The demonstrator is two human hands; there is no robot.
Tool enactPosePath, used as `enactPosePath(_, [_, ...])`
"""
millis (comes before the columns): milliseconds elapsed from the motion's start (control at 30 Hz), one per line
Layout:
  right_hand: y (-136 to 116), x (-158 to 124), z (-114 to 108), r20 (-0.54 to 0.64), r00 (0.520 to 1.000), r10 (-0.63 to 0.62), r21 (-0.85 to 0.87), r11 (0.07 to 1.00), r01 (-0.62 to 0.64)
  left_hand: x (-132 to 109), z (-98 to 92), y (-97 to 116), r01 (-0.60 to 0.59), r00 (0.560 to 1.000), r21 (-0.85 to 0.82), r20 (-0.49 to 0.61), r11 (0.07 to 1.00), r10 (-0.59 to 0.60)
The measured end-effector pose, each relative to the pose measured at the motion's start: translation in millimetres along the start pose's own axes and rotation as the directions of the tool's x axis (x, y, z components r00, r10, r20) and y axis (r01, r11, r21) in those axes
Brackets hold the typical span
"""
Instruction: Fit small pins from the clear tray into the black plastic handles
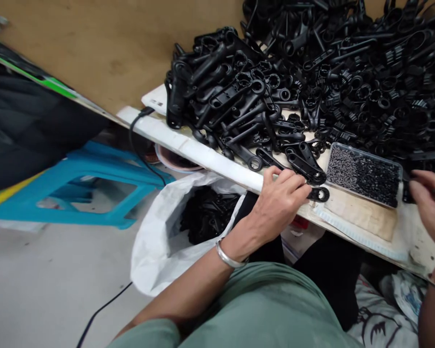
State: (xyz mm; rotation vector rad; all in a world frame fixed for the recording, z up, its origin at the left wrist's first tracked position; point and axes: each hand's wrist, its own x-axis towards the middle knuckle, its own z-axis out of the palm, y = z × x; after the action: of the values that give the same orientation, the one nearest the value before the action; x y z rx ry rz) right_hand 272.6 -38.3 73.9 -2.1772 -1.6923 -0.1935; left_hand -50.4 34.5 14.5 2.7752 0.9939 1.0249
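Observation:
My left hand [281,198] is closed around a black plastic part [319,194] at the table's front edge; the part's ringed end sticks out to the right of the fingers. At the right edge of the view, my right hand [431,205] is beside a dark object that is partly hidden by its fingers; whether it grips that object is not clear. Between the hands sits a clear tray [364,174] of small grey and black pieces. Several black handle-like parts [304,162] lie just behind my left hand.
A large heap of black parts [348,72] covers the back of the table. Its white front edge [195,147] runs diagonally. Below are a white sack [155,241] with black parts inside and a blue stool [90,179]. A black cable [132,133] hangs over the edge.

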Motion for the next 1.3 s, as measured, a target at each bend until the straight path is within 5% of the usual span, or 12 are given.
enactPosePath(133, [-39,3,20,0.059,0.978,-0.2,0.136,0.972,0.191,5,7.6,15,-0.091,0.995,-0.119,0.018,0.989,0.093])
enactPosePath(233, [-47,13,33,0.121,0.952,-0.28,0.087,0.959,0.271,13,15.7,25,-0.12,0.984,-0.18,0.106,0.976,0.14])
enactPosePath(433, [-55,25,46,0.231,0.926,-0.299,0.01,0.952,0.305,19,23.0,30,-0.098,0.978,-0.196,0.164,0.976,0.131])
enactPosePath(833, [-55,22,51,0.2,0.927,-0.317,0.089,0.948,0.305,45,9.7,12,-0.024,0.984,-0.133,0.17,0.991,0.047])
enactPosePath(1100, [-51,13,45,0.08,0.982,-0.172,0.321,0.937,0.138,85,29.5,6,-0.14,0.976,-0.125,0.15,0.982,0.158])
enactPosePath(1300, [-50,2,37,0.107,0.988,0.108,0.521,0.841,-0.148,106,31.2,12,-0.182,0.933,-0.092,0.298,0.979,0.201])
